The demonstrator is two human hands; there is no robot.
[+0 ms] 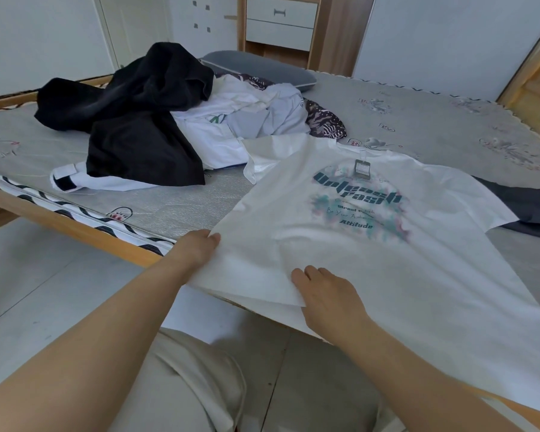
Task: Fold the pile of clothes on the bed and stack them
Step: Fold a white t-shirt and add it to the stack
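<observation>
A white T-shirt (371, 244) with a teal printed logo and a hanging tag lies spread face up on the bed, its hem over the near edge. My left hand (197, 247) grips the hem's left corner, fingers tucked under the cloth. My right hand (321, 291) pinches the hem a little to the right, fingers curled on the fabric. Behind them, a pile of clothes (231, 120) sits unfolded: a black garment (131, 120) draped over white and pale grey ones.
The bed (418, 120) has a grey patterned mattress and a wooden frame (60, 216) along its near edge. A grey pillow (262, 68) lies at the head. A dark grey garment (530, 207) lies flat at the right. Wooden drawers (281, 23) stand beyond.
</observation>
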